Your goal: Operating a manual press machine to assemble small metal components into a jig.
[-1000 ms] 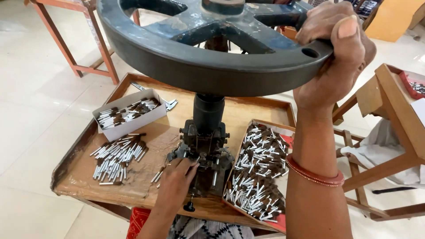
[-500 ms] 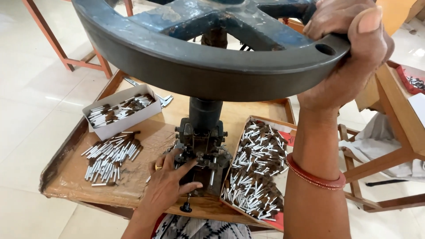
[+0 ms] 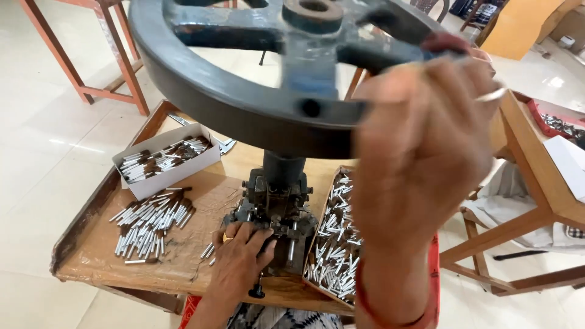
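The right hand [image 3: 420, 158], blurred, its grip unclear, holds the big dark iron handwheel [image 3: 244, 103] at three o'clock, while left fingers [image 3: 256, 240] press together at the black press base [image 3: 274, 204] directly below.

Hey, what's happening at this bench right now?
A person is working a hand press. The right hand, blurred, is up at the rim of the big dark iron handwheel; whether its grip is closed is unclear. The left hand rests at the dark metal press base. Small silvery metal pins lie in a loose pile on the wooden tray table, in a white cardboard box and a shallow box.
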